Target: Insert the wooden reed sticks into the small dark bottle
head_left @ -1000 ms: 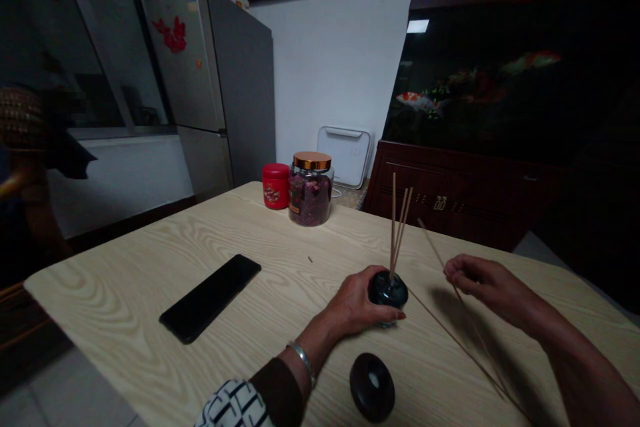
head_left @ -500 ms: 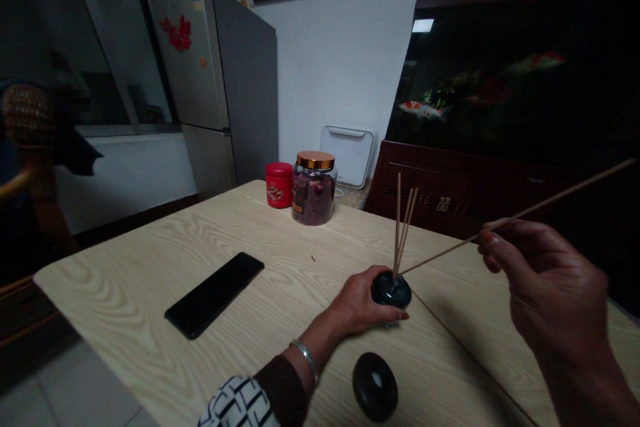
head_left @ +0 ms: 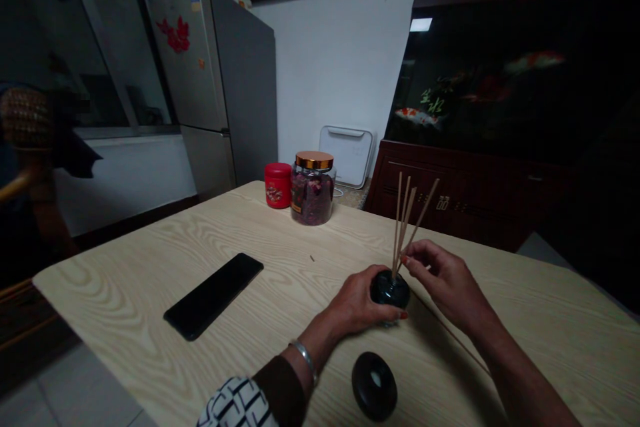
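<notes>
My left hand [head_left: 357,303] wraps round a small dark round bottle [head_left: 389,289] standing on the wooden table [head_left: 150,280]. Several thin reed sticks [head_left: 401,220] stand up out of the bottle's neck. My right hand [head_left: 443,278] is just right of the bottle, its fingertips pinched on the lower part of one slanted stick [head_left: 424,212] whose end is at the neck. One more loose stick [head_left: 460,343] lies on the table under my right forearm.
A black ring-shaped cap [head_left: 374,385] lies near the table's front edge. A black phone [head_left: 214,295] lies to the left. A red tin [head_left: 277,185] and a gold-lidded glass jar [head_left: 312,188] stand at the far edge. Beyond are a fridge [head_left: 215,80] and a fish tank [head_left: 500,80].
My right hand picked a stick off the table, lifted it, then brought it down to the bottle's neck. My left hand has stayed on the bottle.
</notes>
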Available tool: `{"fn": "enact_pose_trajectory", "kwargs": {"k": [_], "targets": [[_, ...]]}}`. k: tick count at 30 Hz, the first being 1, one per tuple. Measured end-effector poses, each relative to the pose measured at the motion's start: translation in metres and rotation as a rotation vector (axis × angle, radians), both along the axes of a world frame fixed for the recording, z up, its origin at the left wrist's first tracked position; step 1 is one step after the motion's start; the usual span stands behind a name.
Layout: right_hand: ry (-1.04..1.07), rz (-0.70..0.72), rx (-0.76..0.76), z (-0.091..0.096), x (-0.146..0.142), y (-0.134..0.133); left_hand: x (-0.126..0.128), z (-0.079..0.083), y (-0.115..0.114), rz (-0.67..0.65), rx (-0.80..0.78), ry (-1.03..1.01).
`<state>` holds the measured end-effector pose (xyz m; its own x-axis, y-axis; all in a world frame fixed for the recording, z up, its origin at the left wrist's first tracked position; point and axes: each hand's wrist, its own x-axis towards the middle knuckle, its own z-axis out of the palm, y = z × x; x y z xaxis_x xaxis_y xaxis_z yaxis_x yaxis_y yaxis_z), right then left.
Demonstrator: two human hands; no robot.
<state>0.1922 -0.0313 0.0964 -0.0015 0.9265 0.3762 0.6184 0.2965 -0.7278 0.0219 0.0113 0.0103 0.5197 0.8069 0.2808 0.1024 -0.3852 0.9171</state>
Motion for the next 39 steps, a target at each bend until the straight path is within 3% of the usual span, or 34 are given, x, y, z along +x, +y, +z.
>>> {"fn": "enact_pose_trajectory", "kwargs": {"k": [5,10,12,16,22,25,28,34,39], "targets": [[-0.224,0.075,-0.145,0.002,0.031,0.000,-0.001,0.002,-0.001,0.002,-0.001,0.005],[-0.769,-0.067,-0.464,-0.015,0.069,-0.003,0.000,-0.001,0.000,0.005,-0.012,-0.003],[-0.886,-0.105,-0.554,-0.026,0.072,-0.004,0.001,-0.002,0.001,0.002,-0.025,-0.011],[-0.912,-0.124,-0.607,-0.039,0.066,-0.001,0.002,-0.003,0.002,0.002,-0.030,-0.012],[-0.893,-0.150,-0.595,-0.043,0.066,0.003,0.001,-0.002,0.001,-0.011,-0.033,-0.012],[-0.747,-0.090,-0.526,-0.037,0.077,0.004,0.000,-0.002,0.002,-0.001,-0.027,-0.004],[-0.352,-0.018,-0.363,-0.020,0.086,0.004,0.001,-0.003,0.002,-0.001,-0.037,-0.003],[0.409,-0.256,0.180,0.015,0.064,-0.002,0.000,-0.003,0.001,-0.006,-0.030,-0.013],[0.590,-0.308,0.468,0.021,0.026,-0.008,0.000,-0.002,0.001,-0.006,-0.024,-0.013]]}}
